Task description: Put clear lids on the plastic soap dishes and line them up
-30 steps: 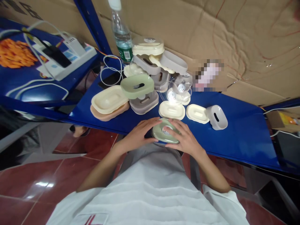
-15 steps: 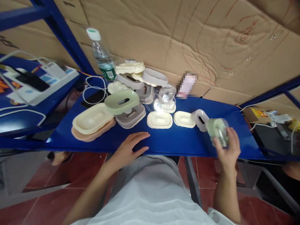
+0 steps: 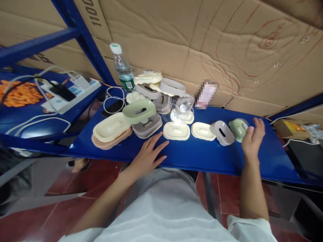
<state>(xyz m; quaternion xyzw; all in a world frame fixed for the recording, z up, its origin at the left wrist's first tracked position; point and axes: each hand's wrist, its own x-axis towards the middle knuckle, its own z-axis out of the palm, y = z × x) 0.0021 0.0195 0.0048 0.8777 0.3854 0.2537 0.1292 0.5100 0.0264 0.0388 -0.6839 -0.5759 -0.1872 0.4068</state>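
My left hand [image 3: 148, 156] lies open over the front of the blue table, fingers spread and holding nothing. Its fingertips are nearest to a cream oval tray [image 3: 176, 131] and a grey slotted plastic piece [image 3: 147, 127]. At the right, my right hand [image 3: 253, 139] is raised beside a light-green plastic dish with a clear part [image 3: 238, 129]. The fingers are extended with nothing gripped; whether the thumb touches the dish I cannot tell. Left of the green dish, a grey slotted piece [image 3: 222, 133] leans against another cream oval tray [image 3: 203, 131].
Stacked cream and peach trays [image 3: 111, 129], a green slotted piece [image 3: 139, 111], a grey oval part [image 3: 173, 86] and clear covers [image 3: 185, 102] crowd the left and middle. Behind stand a water bottle [image 3: 123, 70] and cardboard [image 3: 161, 40]. A power strip [image 3: 75, 97] lies left.
My right hand has let go of the green dish, which now stands beside the grey slotted piece. The hand has opened. My left hand stays open over the table; the view has shifted.
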